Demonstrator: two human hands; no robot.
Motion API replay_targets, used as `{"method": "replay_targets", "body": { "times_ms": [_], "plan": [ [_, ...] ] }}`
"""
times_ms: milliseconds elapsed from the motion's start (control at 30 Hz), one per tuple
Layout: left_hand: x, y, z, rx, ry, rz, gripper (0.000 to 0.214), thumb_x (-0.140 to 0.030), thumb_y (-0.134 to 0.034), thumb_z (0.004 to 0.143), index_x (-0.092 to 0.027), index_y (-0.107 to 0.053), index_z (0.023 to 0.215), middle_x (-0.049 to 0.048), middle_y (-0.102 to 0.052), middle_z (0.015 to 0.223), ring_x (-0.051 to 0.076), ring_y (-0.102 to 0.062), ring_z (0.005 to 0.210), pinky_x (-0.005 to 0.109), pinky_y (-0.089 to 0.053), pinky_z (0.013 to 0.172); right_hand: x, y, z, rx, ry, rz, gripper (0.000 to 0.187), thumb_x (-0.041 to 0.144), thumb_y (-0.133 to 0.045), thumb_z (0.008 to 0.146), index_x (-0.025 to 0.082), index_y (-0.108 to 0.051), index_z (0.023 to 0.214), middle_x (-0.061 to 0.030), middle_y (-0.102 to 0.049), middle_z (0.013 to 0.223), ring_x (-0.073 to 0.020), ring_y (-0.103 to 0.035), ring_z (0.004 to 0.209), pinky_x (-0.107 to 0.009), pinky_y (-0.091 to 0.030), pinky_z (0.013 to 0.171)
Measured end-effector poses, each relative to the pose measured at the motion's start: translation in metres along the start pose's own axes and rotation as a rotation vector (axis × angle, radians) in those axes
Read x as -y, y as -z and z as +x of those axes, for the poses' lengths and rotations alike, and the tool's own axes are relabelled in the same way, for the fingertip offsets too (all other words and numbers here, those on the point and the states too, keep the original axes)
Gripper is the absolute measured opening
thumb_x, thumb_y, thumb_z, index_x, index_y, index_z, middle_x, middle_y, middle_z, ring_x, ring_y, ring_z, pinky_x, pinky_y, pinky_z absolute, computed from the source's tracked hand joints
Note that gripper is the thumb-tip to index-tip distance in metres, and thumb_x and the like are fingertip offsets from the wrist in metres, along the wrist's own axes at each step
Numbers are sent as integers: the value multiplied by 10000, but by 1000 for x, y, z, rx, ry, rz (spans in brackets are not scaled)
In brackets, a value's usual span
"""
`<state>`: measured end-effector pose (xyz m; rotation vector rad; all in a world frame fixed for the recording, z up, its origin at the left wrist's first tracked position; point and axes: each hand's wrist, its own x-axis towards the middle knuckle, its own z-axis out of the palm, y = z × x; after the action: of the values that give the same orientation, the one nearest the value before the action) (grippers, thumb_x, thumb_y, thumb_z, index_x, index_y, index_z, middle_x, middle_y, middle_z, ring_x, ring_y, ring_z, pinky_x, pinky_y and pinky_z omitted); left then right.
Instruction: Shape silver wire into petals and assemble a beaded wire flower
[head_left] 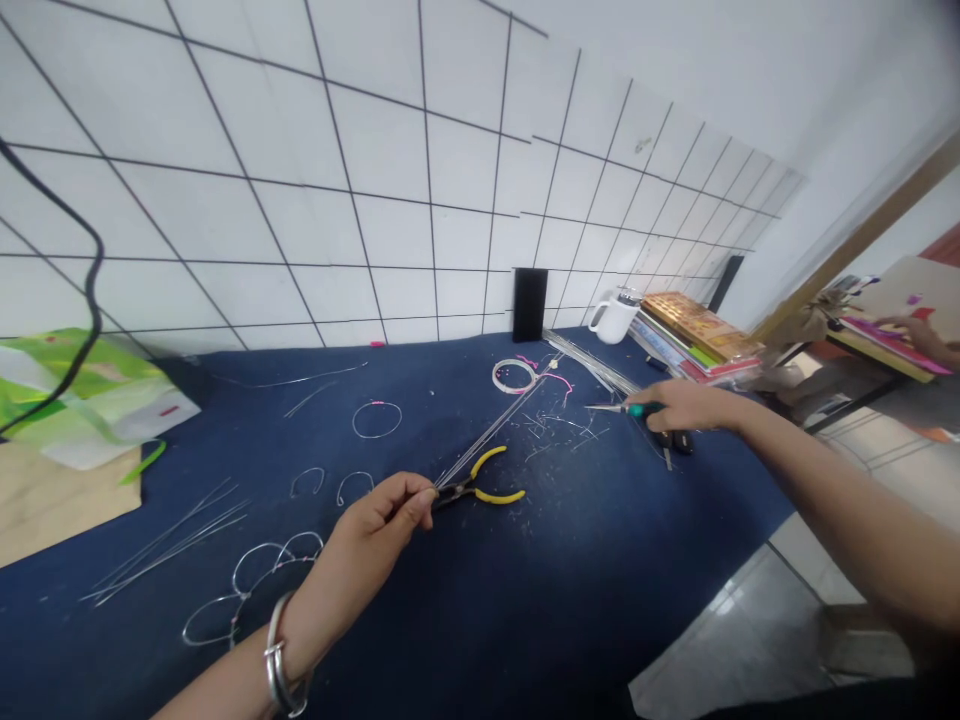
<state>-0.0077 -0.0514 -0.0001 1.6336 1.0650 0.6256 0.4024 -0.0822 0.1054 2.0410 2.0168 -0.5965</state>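
Work surface: dark blue cloth (570, 620), littered near its middle with short wire clippings (556, 428). Straight loose wires (176, 548) lay to the left; a thin wire ring (377, 437) lay farther back. A green-and-white bag (82, 400) sat at the left edge, a black cable (94, 265) hanging in front.

Room: white tiled wall (386, 130) with dark joints behind the cloth; pale tiled floor (750, 615) at lower right. A black block (529, 305) stood against the wall, a white mug (616, 322) beside a stack of books (697, 335). At far right, another person's hand (926, 340) was over a second table.

Hands: left hand (397, 510) pinched the near ends of a wire bundle (491, 427), which slanted away toward the back. Yellow-handled pliers (499, 496) lay at its fingertips; could not tell whether it also held them. Right hand (686, 405) was closed round a green-handled tool (637, 409), metal tip pointing left.

Writing: print on the top book cover, too small to read.
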Motion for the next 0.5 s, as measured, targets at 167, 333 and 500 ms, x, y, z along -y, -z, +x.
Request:
{"method": "replay_targets", "body": {
  "times_ms": [167,333,500],
  "plan": [
    [2,0,1,2,18,5,265,-430,-436,811,-203,-558,745,-17,-504,659,115,-391,558,198,-314,509,-2,-34,-7,252,-71,816,424,352,-516,728,183,-557,1115,-78,-661,896,-181,-621,728,-283,-486,603],
    [1,-1,1,-4,44,-36,270,-439,-449,800,-198,-560,750,-19,-512,668,103,-377,525,196,-302,489,3,-59,-12,85,-59,986,389,288,-505,746,175,-538,1117,-83,-650,919,-176,-625,752,-271,-499,624],
    [3,-2,1,-1,69,-50,277,-452,-454,796,-197,-556,764,-19,-510,672,97,-366,514,193,-283,472,11,-71,-14,109,-28,1281,443,310,-416,778,164,-448,1195,-116,-625,987,-207,-628,785,-368,-504,697]
  ]
}}
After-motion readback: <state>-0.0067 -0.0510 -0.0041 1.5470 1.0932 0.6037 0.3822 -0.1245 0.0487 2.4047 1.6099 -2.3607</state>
